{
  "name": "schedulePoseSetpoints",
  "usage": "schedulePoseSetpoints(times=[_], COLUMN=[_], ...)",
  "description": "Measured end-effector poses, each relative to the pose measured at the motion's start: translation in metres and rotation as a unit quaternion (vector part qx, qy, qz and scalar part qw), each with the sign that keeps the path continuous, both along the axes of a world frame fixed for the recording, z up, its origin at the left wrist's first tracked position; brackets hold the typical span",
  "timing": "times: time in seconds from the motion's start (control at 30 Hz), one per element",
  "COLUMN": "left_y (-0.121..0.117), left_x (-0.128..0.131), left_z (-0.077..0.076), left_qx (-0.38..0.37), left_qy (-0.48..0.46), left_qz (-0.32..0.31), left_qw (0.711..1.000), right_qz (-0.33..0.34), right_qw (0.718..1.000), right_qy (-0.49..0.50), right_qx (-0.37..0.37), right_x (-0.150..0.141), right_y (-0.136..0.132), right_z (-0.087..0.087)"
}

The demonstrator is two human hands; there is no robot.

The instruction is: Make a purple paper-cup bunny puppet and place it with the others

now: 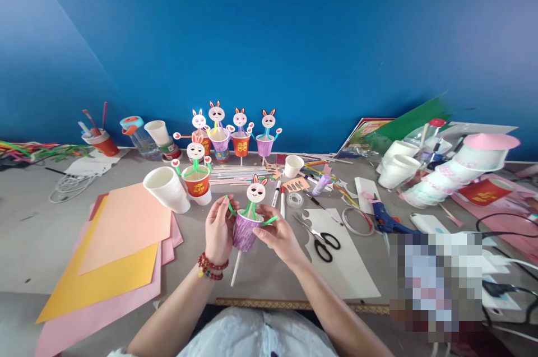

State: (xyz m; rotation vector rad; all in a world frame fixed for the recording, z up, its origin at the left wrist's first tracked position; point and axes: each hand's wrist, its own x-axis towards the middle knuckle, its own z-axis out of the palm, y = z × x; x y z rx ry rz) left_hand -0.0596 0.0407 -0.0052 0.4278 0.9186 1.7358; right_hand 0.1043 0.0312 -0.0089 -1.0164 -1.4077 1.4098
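I hold a purple paper cup in front of me above the table. A white rabbit face rises from it on a green stem, and a white stick hangs below it. My left hand grips the cup's left side and pinches one green arm. My right hand closes on the cup's right side by the other green arm. A red bead bracelet circles my left wrist.
Several finished rabbit cups stand by the blue wall. Stacked white cups and orange and pink paper sheets lie left. Scissors, tape, markers and a blue glue gun lie right, with cup stacks beyond.
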Motion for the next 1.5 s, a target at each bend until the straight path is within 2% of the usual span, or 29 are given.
schedulePoseSetpoints(times=[0.13, 0.27, 0.37, 0.47, 0.53, 0.63, 0.7, 0.73, 0.77, 0.83, 0.87, 0.93, 0.97, 1.0, 1.03, 1.07, 1.17, 1.33, 1.5], left_y=[0.000, 0.001, 0.003, 0.006, 0.009, 0.012, 0.008, 0.004, -0.001, -0.013, -0.020, -0.030, -0.032, -0.033, -0.033, -0.031, -0.021, -0.007, -0.009], left_x=[-0.001, -0.005, -0.010, -0.017, -0.021, -0.026, -0.025, -0.022, -0.019, -0.010, -0.004, 0.005, 0.008, 0.010, 0.010, 0.009, -0.004, -0.030, -0.041], left_z=[-0.001, -0.009, -0.018, -0.027, -0.034, -0.040, -0.039, -0.036, -0.031, -0.019, -0.012, 0.000, 0.004, 0.007, 0.008, 0.008, 0.004, -0.008, -0.016], left_qx=[-0.004, -0.025, -0.052, -0.067, -0.076, -0.082, -0.058, -0.031, 0.008, 0.095, 0.137, 0.212, 0.234, 0.239, 0.234, 0.222, 0.179, 0.172, 0.183], left_qy=[-0.013, 0.009, 0.044, 0.068, 0.091, 0.121, 0.215, 0.298, 0.405, 0.591, 0.661, 0.770, 0.797, 0.815, 0.827, 0.836, 0.853, 0.857, 0.831], left_qz=[-0.005, -0.002, -0.006, -0.013, -0.012, -0.001, 0.027, 0.048, 0.071, 0.093, 0.070, -0.030, -0.076, -0.104, -0.120, -0.125, -0.103, -0.075, -0.076], left_qw=[1.000, 1.000, 0.998, 0.995, 0.993, 0.989, 0.975, 0.953, 0.912, 0.795, 0.735, 0.601, 0.551, 0.517, 0.497, 0.486, 0.479, 0.479, 0.520], right_qz=[0.015, -0.022, -0.067, -0.063, -0.050, -0.055, -0.058, -0.059, -0.063, -0.074, -0.077, -0.073, -0.067, -0.061, -0.056, -0.053, -0.068, -0.147, -0.235], right_qw=[1.000, 0.999, 0.993, 0.984, 0.968, 0.926, 0.904, 0.897, 0.890, 0.878, 0.874, 0.876, 0.880, 0.884, 0.889, 0.894, 0.901, 0.888, 0.832], right_qy=[0.011, -0.032, -0.085, -0.156, -0.231, -0.339, -0.378, -0.390, -0.401, -0.419, -0.424, -0.419, -0.410, -0.399, -0.388, -0.379, -0.367, -0.390, -0.465], right_qx=[0.019, 0.018, 0.043, 0.060, 0.085, 0.155, 0.190, 0.201, 0.210, 0.220, 0.223, 0.229, 0.232, 0.235, 0.236, 0.235, 0.222, 0.193, 0.192], right_x=[-0.006, -0.001, 0.016, 0.042, 0.058, 0.071, 0.072, 0.071, 0.068, 0.064, 0.061, 0.057, 0.056, 0.054, 0.054, 0.054, 0.064, 0.116, 0.174], right_y=[0.002, 0.007, 0.013, 0.015, 0.012, 0.005, 0.000, -0.001, -0.002, -0.002, -0.002, -0.001, -0.001, -0.001, -0.002, -0.003, -0.003, 0.010, 0.023], right_z=[-0.008, -0.009, -0.007, -0.008, -0.012, -0.022, -0.026, -0.027, -0.027, -0.025, -0.024, -0.021, -0.020, -0.020, -0.020, -0.020, -0.022, -0.026, -0.022])
